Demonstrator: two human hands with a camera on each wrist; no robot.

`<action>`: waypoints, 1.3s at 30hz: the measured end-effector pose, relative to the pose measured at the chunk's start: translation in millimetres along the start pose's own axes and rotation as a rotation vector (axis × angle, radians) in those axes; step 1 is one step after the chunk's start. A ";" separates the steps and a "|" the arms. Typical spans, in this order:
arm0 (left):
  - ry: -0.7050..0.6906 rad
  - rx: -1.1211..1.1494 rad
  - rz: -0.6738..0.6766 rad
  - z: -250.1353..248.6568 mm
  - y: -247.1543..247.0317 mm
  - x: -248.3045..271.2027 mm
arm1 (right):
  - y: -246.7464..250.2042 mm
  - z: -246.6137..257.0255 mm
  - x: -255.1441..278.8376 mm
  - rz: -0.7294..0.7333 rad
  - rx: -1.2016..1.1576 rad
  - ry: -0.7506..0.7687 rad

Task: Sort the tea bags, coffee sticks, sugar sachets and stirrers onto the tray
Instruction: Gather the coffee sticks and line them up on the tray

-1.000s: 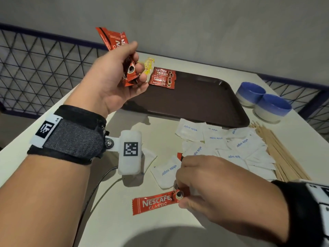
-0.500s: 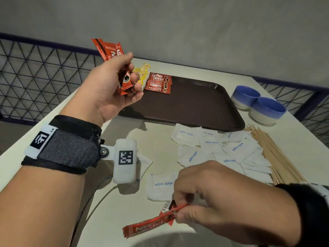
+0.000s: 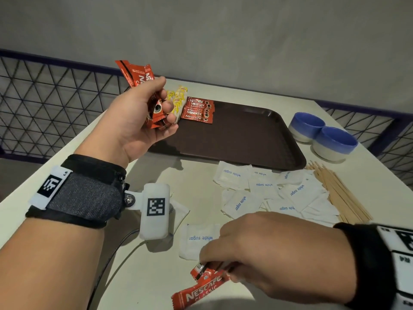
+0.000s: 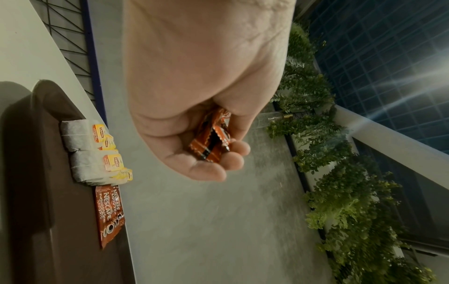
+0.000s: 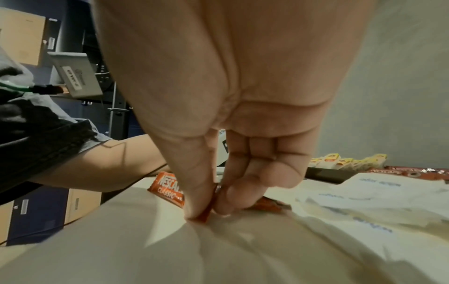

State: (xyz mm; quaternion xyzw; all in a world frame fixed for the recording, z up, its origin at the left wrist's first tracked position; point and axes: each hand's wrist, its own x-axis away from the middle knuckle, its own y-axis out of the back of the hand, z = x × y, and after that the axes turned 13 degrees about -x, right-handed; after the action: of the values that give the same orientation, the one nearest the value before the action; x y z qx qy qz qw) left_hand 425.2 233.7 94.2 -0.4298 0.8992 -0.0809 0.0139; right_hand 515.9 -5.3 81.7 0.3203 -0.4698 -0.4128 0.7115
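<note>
My left hand [image 3: 143, 117] is raised over the tray's near left corner and grips a bunch of red coffee sticks [image 3: 139, 77], whose lower ends [image 4: 210, 146] show in the left wrist view. Low at the table's front, my right hand [image 3: 263, 251] pinches red coffee sticks [image 3: 201, 289] between thumb and fingers [image 5: 206, 211]. The brown tray [image 3: 241, 139] holds tea bags [image 3: 178, 101] and a row of coffee sticks [image 3: 197, 110] at its far left. White sugar sachets [image 3: 268, 191] lie loose on the table, with wooden stirrers [image 3: 337, 193] to their right.
Two blue and white bowls [image 3: 321, 135] stand right of the tray. A wire mesh fence [image 3: 44, 104] runs behind the table's left side. One sugar sachet [image 3: 199, 239] lies just beyond my right hand. A cable [image 3: 116, 253] trails from the left wrist camera.
My right hand has lifted the end of the coffee stick off the table and drawn it nearer the front edge, gathering a second stick. The left hand has kept its bunch raised.
</note>
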 end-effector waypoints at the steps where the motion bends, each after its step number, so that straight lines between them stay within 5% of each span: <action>1: 0.000 -0.003 0.000 0.3 -0.3 -0.4 | -0.8 0.3 -1.6 -0.013 0.023 0.015; 6: -0.005 -0.009 -0.002 0.8 -0.5 -0.8 | -1.3 -0.9 -12.4 -0.114 0.094 0.090; 14: -0.009 -0.024 0.004 1.2 -0.1 -1.4 | 10.1 0.5 -29.5 -0.044 0.062 0.106; 29: 0.000 -0.043 -0.007 2.9 -1.0 -3.4 | -2.8 -4.7 -24.9 -0.128 -0.087 0.090; 39: 0.021 -0.017 -0.011 2.4 1.1 -1.9 | 24.3 -22.7 -19.6 -0.459 -0.227 -0.013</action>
State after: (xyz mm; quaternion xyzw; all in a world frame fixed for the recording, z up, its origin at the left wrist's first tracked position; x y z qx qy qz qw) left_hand 425.7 235.5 91.6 -0.4340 0.8976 -0.0778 0.0003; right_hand 539.8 24.7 86.3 0.3337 -0.3401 -0.6157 0.6275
